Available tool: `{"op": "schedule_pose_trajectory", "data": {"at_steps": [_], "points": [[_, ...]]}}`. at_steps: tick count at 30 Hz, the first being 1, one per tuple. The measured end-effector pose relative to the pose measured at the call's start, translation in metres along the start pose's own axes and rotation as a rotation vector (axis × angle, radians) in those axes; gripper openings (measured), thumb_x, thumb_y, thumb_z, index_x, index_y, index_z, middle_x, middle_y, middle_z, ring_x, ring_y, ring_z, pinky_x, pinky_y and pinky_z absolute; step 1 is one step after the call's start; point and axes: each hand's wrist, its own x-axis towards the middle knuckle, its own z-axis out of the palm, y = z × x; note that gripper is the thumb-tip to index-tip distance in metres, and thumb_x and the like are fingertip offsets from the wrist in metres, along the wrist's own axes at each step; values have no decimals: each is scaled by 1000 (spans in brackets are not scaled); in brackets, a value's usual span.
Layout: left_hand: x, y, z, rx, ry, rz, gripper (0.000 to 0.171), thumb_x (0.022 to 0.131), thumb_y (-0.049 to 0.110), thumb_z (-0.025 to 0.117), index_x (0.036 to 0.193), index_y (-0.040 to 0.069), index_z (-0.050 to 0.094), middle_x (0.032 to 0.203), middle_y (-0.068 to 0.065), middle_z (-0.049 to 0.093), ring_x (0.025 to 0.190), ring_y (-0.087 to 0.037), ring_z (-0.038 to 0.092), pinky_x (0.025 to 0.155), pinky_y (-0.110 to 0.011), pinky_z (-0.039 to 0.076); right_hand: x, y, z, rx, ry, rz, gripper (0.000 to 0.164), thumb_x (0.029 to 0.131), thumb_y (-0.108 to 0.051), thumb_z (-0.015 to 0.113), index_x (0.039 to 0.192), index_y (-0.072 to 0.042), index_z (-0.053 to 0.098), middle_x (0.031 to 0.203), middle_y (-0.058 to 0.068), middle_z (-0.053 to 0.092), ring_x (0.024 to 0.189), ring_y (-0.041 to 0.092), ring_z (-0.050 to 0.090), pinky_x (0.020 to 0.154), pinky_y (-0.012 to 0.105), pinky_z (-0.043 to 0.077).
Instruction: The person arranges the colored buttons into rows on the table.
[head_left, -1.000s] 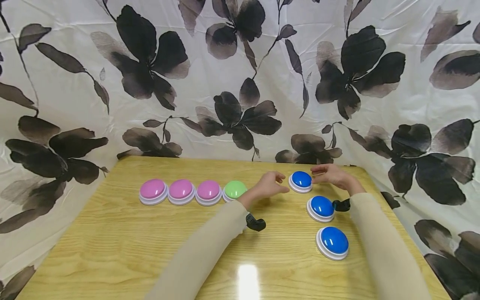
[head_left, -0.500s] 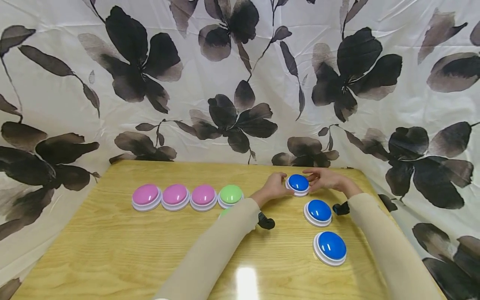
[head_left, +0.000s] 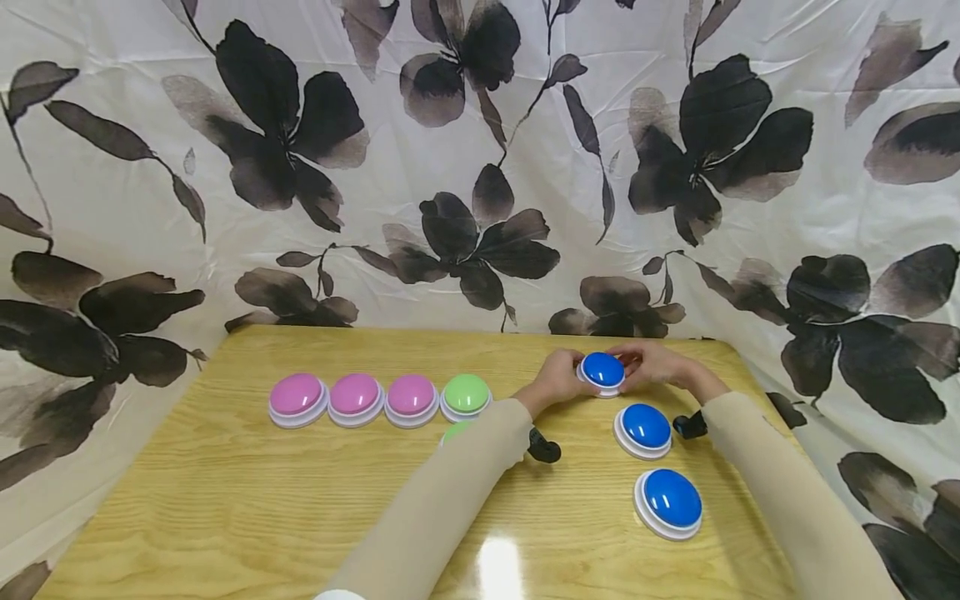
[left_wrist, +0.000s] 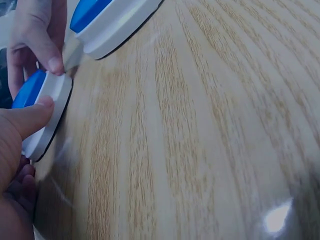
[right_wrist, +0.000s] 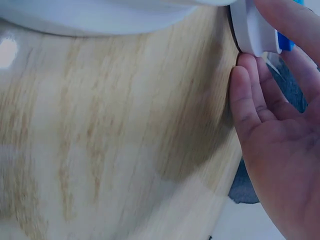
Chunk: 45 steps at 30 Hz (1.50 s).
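A blue dome push button (head_left: 603,367) with a white base is near the back right of the table, between my two hands. My left hand (head_left: 557,380) grips its left side; in the left wrist view, the thumb (left_wrist: 35,117) lies on the white rim. My right hand (head_left: 654,367) holds the opposite side, its fingers at the base edge in the right wrist view. Whether the base touches the wood, I cannot tell. Two more blue buttons stand nearer me: one (head_left: 645,429) just in front of the held one, another (head_left: 670,502) closer still.
Several buttons form a row on the left: pink ones, then a green one (head_left: 466,394) at the right end. A second green button (head_left: 454,432) is mostly hidden by my left sleeve. Floral cloth (head_left: 420,167) hangs behind the wooden table (head_left: 247,500).
My left hand has moved right to the far blue button, and my right hand has closed in from the other side. Both now grip it. The other buttons have stayed put.
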Motion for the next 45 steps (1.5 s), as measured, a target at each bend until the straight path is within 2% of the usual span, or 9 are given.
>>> {"op": "schedule_pose_trajectory", "data": {"at_steps": [8, 15, 18, 21, 26, 33, 38, 45], "points": [[-3, 5, -1, -39, -10, -2, 58, 76, 30, 85, 122, 2, 63, 111, -7, 65, 98, -16, 57, 92, -25, 46, -6, -5, 2, -30, 16, 17, 71, 75, -14, 84, 137, -2, 52, 116, 17, 58, 103, 34, 54, 91, 43, 48], [-6, 12, -12, -57, -8, -12, 61, 77, 29, 85, 125, 1, 61, 115, -7, 64, 102, -16, 57, 92, -26, 46, -9, -20, -4, -81, 22, 1, 74, 74, -20, 85, 137, -2, 52, 117, 17, 58, 105, 33, 54, 93, 50, 46], [-10, 15, -17, -89, -23, -6, 61, 77, 28, 85, 126, 2, 60, 114, -7, 63, 99, -16, 56, 89, -25, 48, -15, -30, -5, -110, 28, -8, 74, 74, -22, 86, 137, -2, 52, 117, 18, 59, 105, 34, 55, 91, 49, 48], [-12, 15, -25, -124, -31, 34, 61, 77, 27, 85, 127, 2, 60, 114, -6, 63, 97, -16, 56, 84, -23, 49, -20, -42, -7, -119, 39, -13, 74, 74, -24, 86, 136, -1, 53, 116, 17, 59, 103, 34, 56, 87, 43, 51], [-18, 19, -50, -158, -50, 128, 64, 76, 26, 85, 129, 1, 60, 116, -8, 64, 95, -17, 58, 78, -21, 50, -31, -65, -9, -110, 75, -50, 71, 74, -23, 86, 134, -2, 54, 117, 17, 59, 96, 31, 57, 79, 37, 53], [-38, 24, -86, -152, -84, 242, 60, 77, 23, 83, 127, 0, 60, 115, -7, 64, 100, -18, 58, 83, -21, 49, -46, -97, -1, -81, 121, -147, 66, 74, -20, 86, 130, -2, 56, 118, 15, 59, 92, 30, 57, 77, 35, 53], [-62, 27, -115, -166, -93, 264, 62, 77, 23, 83, 129, -1, 59, 115, -8, 63, 100, -20, 60, 82, -24, 51, -51, -122, 9, -114, 156, -226, 66, 74, -22, 86, 129, -2, 56, 111, 11, 61, 93, 33, 55, 77, 35, 51], [-99, 26, -154, -114, -42, 307, 59, 76, 22, 84, 126, 1, 61, 112, -7, 62, 98, -19, 59, 78, -26, 52, -51, -161, 30, -117, 194, -299, 67, 72, -24, 87, 129, -4, 57, 111, 10, 62, 93, 30, 55, 76, 37, 50]]}}
